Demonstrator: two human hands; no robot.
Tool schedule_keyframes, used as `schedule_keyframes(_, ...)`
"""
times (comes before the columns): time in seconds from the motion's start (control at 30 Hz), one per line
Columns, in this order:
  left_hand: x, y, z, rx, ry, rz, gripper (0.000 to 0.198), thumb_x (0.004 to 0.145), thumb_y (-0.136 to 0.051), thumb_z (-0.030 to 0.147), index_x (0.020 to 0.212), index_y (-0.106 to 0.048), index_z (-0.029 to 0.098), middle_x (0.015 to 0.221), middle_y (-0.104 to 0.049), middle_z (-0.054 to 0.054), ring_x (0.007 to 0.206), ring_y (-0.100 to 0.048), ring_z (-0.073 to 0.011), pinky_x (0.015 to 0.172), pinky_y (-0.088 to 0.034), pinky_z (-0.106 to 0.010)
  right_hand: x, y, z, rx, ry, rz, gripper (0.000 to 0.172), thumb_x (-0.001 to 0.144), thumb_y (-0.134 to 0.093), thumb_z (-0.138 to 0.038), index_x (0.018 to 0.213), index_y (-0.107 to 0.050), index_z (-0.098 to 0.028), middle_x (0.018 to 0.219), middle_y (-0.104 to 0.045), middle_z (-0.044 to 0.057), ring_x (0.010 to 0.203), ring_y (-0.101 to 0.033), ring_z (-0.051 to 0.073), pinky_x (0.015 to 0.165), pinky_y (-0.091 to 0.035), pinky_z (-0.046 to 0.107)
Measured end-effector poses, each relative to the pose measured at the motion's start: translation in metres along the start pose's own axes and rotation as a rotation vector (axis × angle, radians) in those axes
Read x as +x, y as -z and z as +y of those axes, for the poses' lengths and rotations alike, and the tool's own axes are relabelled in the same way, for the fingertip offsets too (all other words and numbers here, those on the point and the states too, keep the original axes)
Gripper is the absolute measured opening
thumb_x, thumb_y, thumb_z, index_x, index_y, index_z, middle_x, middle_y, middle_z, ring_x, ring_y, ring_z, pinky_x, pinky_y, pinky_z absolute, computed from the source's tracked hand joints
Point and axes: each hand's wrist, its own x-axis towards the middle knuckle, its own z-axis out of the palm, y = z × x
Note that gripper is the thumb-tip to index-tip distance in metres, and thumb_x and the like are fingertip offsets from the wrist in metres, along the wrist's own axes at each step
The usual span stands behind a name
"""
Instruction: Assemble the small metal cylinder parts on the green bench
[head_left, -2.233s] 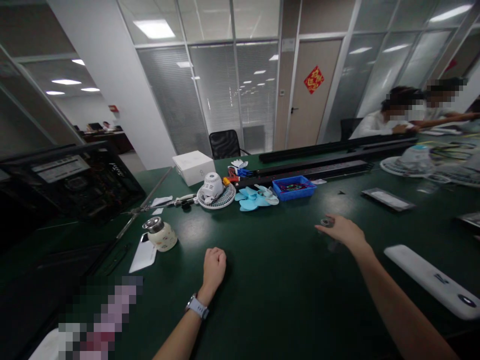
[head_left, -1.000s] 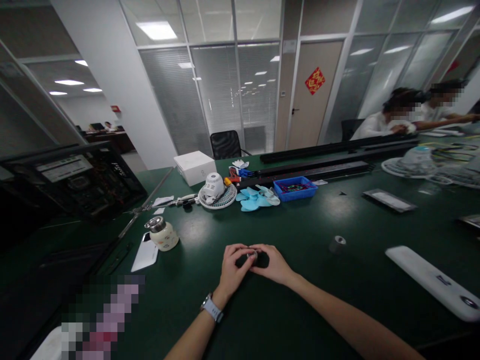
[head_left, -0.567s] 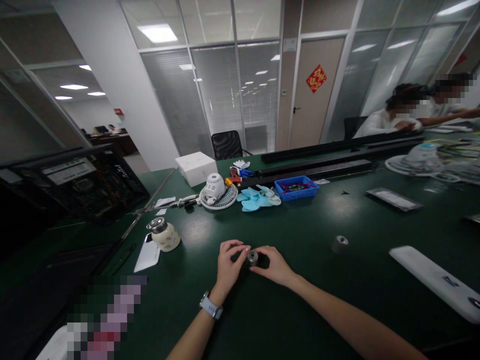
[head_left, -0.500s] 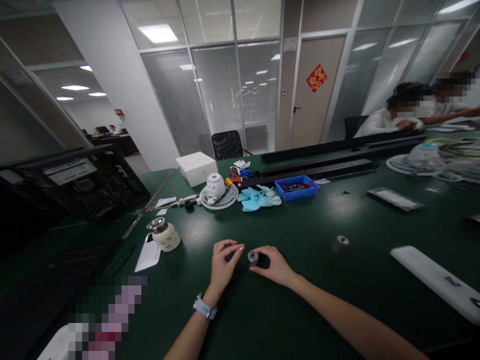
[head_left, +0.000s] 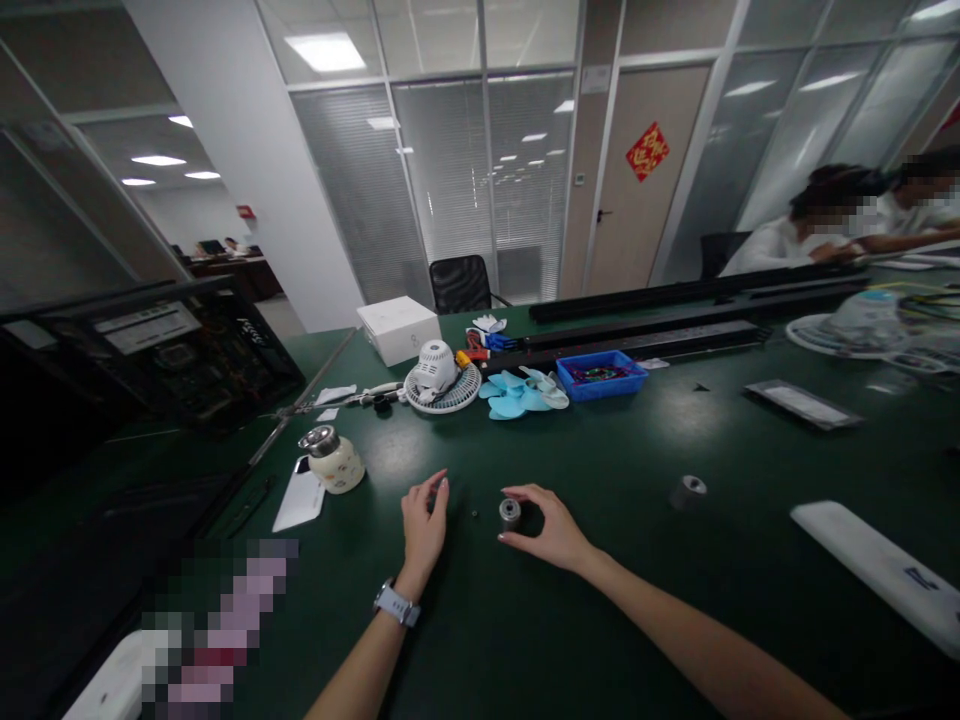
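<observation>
A short metal cylinder [head_left: 510, 516] with a round hole in its top stands upright on the dark green table [head_left: 585, 620]. My right hand [head_left: 553, 530] curves around it from the right, thumb at the near side and forefinger at the far side, gripping it. To the left, my left hand [head_left: 425, 525], with a watch [head_left: 397, 604] on its wrist, is empty, its fingers stretched forward and slightly apart. Between the two hands lies a tiny dark round piece [head_left: 474, 513], too small to name. Another metal cylinder [head_left: 688, 491] stands farther right, away from both hands.
A cream jar [head_left: 335, 461] stands by a white card-like object [head_left: 298, 500] at left. Farther back are a white fan part [head_left: 437, 375], blue fan blades [head_left: 517, 393], a blue tray [head_left: 604, 388] and a white box [head_left: 400, 330]. A long white piece [head_left: 877, 570] lies right.
My left hand has drawn back left from the cylinder and its fingers have parted. The tiny piece now shows on the table. My right hand stays at the cylinder.
</observation>
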Motion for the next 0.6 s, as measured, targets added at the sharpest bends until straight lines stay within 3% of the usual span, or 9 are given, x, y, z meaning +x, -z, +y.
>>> schedule_keyframes(0.13, -0.001, -0.002, -0.004, -0.069, 0.036, 0.047, 0.033, 0.093, -0.041, 0.037, 0.107, -0.067, 0.022, 0.098, -0.066, -0.006, 0.092, -0.055, -0.0232, 0.082, -0.045, -0.037, 0.002, 0.0, -0.004, -0.015, -0.02, 0.035, 0.042, 0.073, -0.075, -0.043, 0.111, -0.068, -0.027, 0.108, -0.07, 0.004, 0.106, -0.061, 0.023, 0.094, -0.046, 0.042)
schedule_keyframes(0.23, -0.002, -0.004, -0.004, -0.055, 0.014, 0.027, 0.03, 0.092, -0.041, 0.035, 0.101, -0.067, 0.023, 0.096, -0.067, -0.005, 0.091, -0.057, -0.0231, 0.08, -0.046, -0.036, 0.009, 0.021, -0.002, -0.012, -0.016, 0.108, 0.039, 0.073, -0.074, -0.041, 0.109, -0.07, -0.026, 0.107, -0.072, 0.004, 0.101, -0.064, 0.022, 0.092, -0.049, 0.042)
schedule_keyframes(0.37, -0.002, -0.004, 0.0, -0.036, 0.004, -0.008, 0.029, 0.091, -0.042, 0.034, 0.097, -0.068, 0.023, 0.093, -0.068, -0.005, 0.088, -0.057, -0.0228, 0.078, -0.045, -0.035, 0.019, 0.086, 0.02, -0.055, -0.13, 0.312, 0.041, 0.074, -0.07, -0.042, 0.11, -0.069, -0.022, 0.105, -0.073, 0.006, 0.094, -0.068, 0.021, 0.088, -0.053, 0.038)
schedule_keyframes(0.5, -0.002, -0.003, 0.003, -0.024, -0.005, -0.033, 0.03, 0.091, -0.042, 0.035, 0.097, -0.069, 0.023, 0.09, -0.068, -0.005, 0.088, -0.058, -0.0232, 0.078, -0.045, -0.036, 0.011, 0.157, 0.065, -0.328, -0.403, 0.47, 0.04, 0.069, -0.071, -0.04, 0.103, -0.07, -0.019, 0.094, -0.075, 0.008, 0.088, -0.071, 0.025, 0.081, -0.054, 0.037)
schedule_keyframes(0.6, -0.002, -0.003, 0.003, -0.016, -0.005, -0.028, 0.03, 0.091, -0.043, 0.035, 0.096, -0.07, 0.024, 0.09, -0.069, -0.005, 0.089, -0.058, -0.0235, 0.079, -0.046, -0.036, -0.004, 0.19, 0.098, -0.509, -0.626, 0.486, 0.036, 0.066, -0.071, -0.038, 0.098, -0.073, -0.02, 0.088, -0.075, 0.008, 0.086, -0.071, 0.028, 0.073, -0.054, 0.037)
